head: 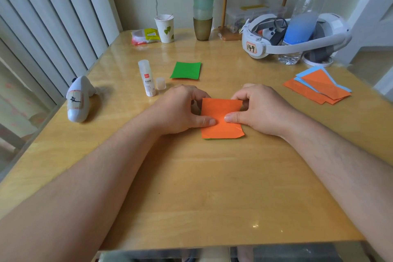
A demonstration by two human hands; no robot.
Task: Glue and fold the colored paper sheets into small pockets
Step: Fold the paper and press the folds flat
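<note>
The fingers of the left hand (182, 108) and the right hand (257, 108) are curled round the orange sheet (222, 119), pinching its side edges, both thumbs pressed flat on its face and nearly meeting at the middle. The sheet lies at the tabletop's (212, 187) centre, a green edge showing beneath at 6 o'clock. For a clean pocket, the crease is best pressed outward from the thumbs, edges kept aligned. The glue stick (146, 77) is found at 10 o'clock, uncapped, beside its cap (161, 83); a green pocket (186, 70) at 11 o'clock; spare sheets (316, 87) at 2 o'clock.
</note>
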